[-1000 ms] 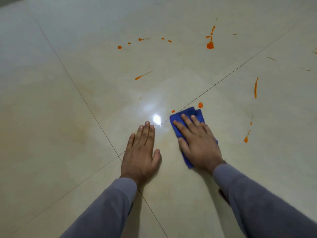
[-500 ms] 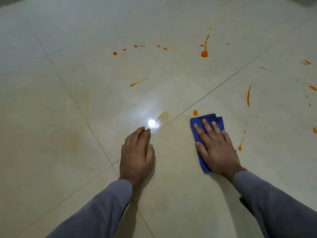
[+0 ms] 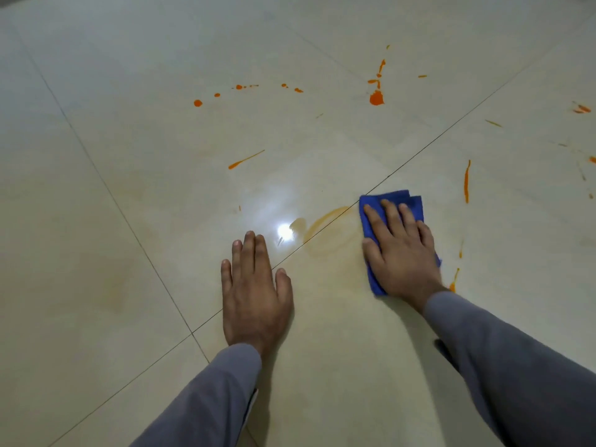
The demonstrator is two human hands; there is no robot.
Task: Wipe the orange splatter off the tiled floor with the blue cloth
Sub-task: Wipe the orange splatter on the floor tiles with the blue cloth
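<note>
A folded blue cloth (image 3: 413, 204) lies flat on the cream tiled floor (image 3: 113, 237), and my right hand (image 3: 400, 250) presses on it with straight fingers. My left hand (image 3: 254, 291) rests flat on the floor, palm down, to the left of the cloth. A faint orange smear (image 3: 325, 219) curves across the tile between the two hands. Bright orange splatter marks the floor farther off: a blob (image 3: 376, 98) at the upper middle, a streak (image 3: 245, 159), small drops (image 3: 197, 102), and a long streak (image 3: 466, 185) right of the cloth. A small drip (image 3: 454, 280) sits by my right wrist.
Thin dark grout lines (image 3: 435, 137) cross the glossy floor diagonally. A bright light reflection (image 3: 284, 231) shines just ahead of my left hand. More orange flecks (image 3: 582, 108) lie at the far right edge.
My right hand slid the cloth forward over the orange drop near the grout line, leaving a faint curved smear. My left fingers have flattened out on the floor.
</note>
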